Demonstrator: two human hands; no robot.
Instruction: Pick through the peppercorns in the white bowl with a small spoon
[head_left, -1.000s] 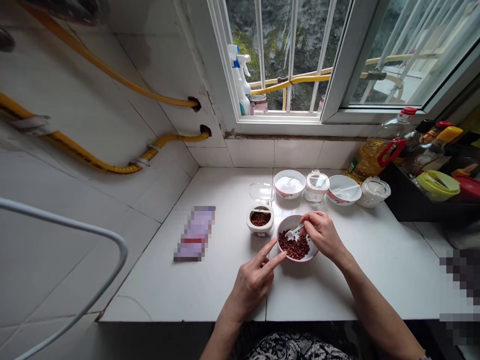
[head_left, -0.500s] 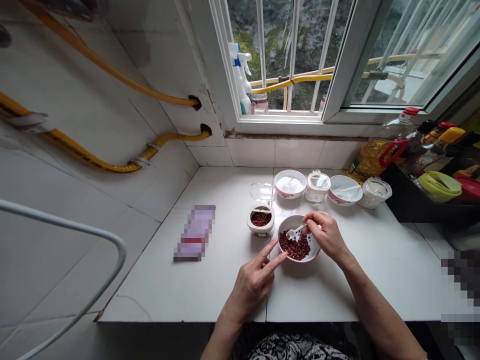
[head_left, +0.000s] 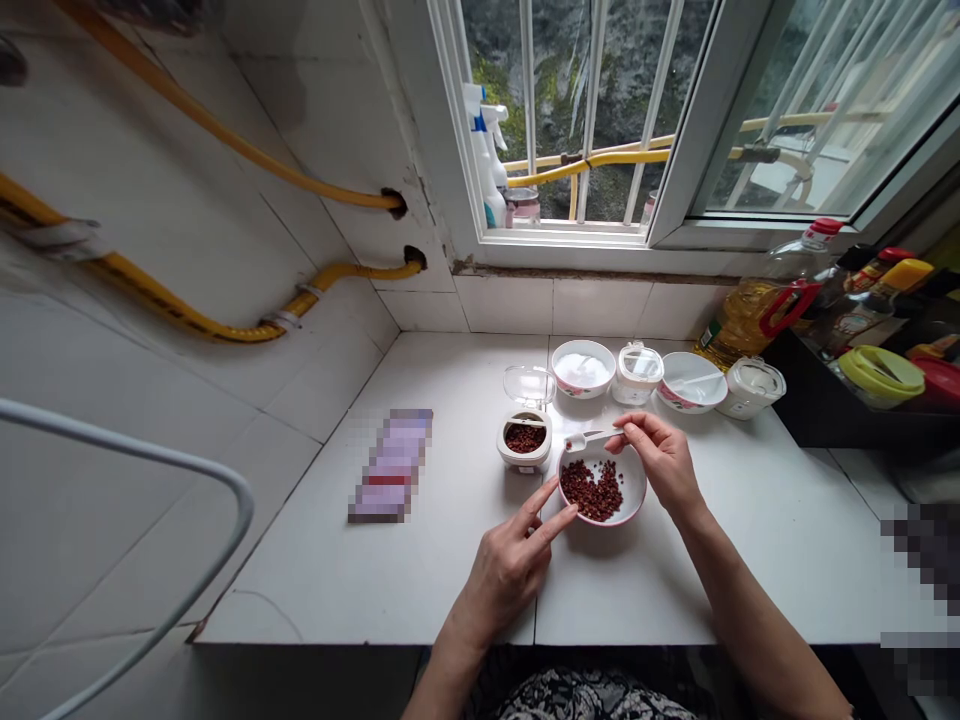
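My right hand (head_left: 664,460) pinches the handle of a small white spoon (head_left: 592,438), raised over the far rim of a white bowl (head_left: 635,488) with a pink edge. A few dark red bits show in the spoon's scoop. In the bowl lie reddish-brown peppercorns (head_left: 592,495), gathered toward its left. My left hand (head_left: 511,555) has two fingers stretched out and apart, their tips touching the bowl's left and near-left rim; its other fingers are curled. Left of the bowl stands a white seasoning jar (head_left: 523,458), its clear lid (head_left: 529,384) flipped up, with more peppercorns inside.
Behind stand a bowl of white grains (head_left: 583,370), a clear-lidded jar (head_left: 638,373), a bowl with a white spoon (head_left: 690,384) and another jar (head_left: 752,388). An oil bottle (head_left: 750,305) and several bottles fill the right corner. A blurred purple packet (head_left: 391,465) lies left.
My right hand has lifted the spoon out of the peppercorns, up and toward the jar on the left. My left hand stays at the bowl's rim.
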